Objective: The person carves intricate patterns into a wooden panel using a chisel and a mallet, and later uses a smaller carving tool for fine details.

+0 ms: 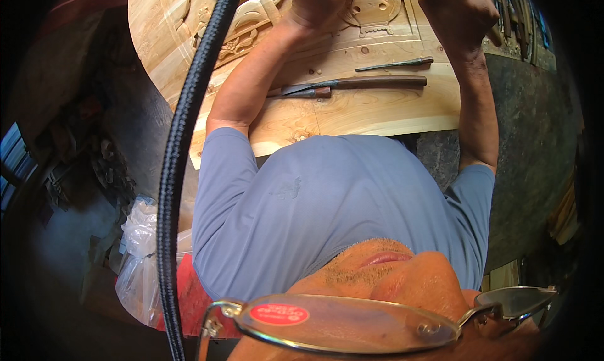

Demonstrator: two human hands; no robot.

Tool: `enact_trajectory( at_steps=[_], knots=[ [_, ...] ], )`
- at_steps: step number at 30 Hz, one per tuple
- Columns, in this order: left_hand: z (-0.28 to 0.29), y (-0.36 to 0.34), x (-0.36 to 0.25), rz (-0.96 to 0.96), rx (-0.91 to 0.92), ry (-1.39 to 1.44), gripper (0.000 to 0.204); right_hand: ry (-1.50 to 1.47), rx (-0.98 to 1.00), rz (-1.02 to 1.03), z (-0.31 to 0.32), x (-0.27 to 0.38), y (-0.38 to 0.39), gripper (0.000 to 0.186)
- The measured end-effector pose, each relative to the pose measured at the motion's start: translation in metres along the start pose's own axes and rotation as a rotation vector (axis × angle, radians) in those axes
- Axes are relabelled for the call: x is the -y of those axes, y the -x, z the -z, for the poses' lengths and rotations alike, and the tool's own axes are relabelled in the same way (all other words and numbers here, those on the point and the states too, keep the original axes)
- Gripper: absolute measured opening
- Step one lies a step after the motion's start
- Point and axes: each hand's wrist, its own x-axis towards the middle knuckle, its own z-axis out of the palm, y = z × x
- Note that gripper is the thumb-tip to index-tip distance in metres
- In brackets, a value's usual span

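Observation:
A pale wooden panel (377,117) with carved relief lies in front of me. Over its carved part, at the top edge of the view, is my left hand (319,4); its fingers are cut off or hidden. My right hand (462,18) is closed in a fist over the panel's right side. A rounded wooden end (495,35) shows beside that fist, but what the fingers grip is hidden. On the plain near part of the panel rest a slim carving tool (396,64), a long dark-handled chisel (384,82) and a shorter chisel (314,93), the last two overlapping.
Several carving tools (525,24) lie in a row at the far right. A thick black braided cable (182,128) crosses the view on the left. Low on the left, a clear plastic bag (139,260) sits beside something red (194,292). Small wood chips dot the panel.

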Motion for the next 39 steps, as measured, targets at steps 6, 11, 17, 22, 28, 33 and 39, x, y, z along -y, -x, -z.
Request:
enact_trajectory(
  at_steps=[6,11,17,22,28,33,39],
  knots=[
    [-0.003,0.000,0.007,0.080,0.019,0.198,0.031,-0.075,-0.044,-0.088,-0.005,0.000,0.006,0.054],
    [0.002,-0.009,-0.005,-0.105,-0.061,0.088,0.029,-0.042,0.001,-0.074,0.003,0.007,-0.002,0.056],
    [0.005,-0.009,-0.008,0.005,-0.033,0.067,0.031,-0.035,-0.121,0.010,-0.002,-0.007,0.001,0.054],
    [-0.018,0.005,0.030,0.332,0.033,0.801,0.034,-0.072,-0.127,-0.066,-0.003,-0.007,0.000,0.055],
    [-0.003,-0.003,0.016,0.153,0.104,0.385,0.034,-0.061,-0.017,-0.118,-0.001,-0.002,0.002,0.056],
    [-0.006,0.002,0.008,0.202,0.061,0.401,0.031,-0.063,-0.035,-0.117,0.000,-0.002,0.001,0.058],
    [-0.011,-0.001,0.009,0.073,-0.011,0.270,0.026,-0.216,-0.062,-0.199,-0.002,0.001,0.001,0.059]
  ],
)
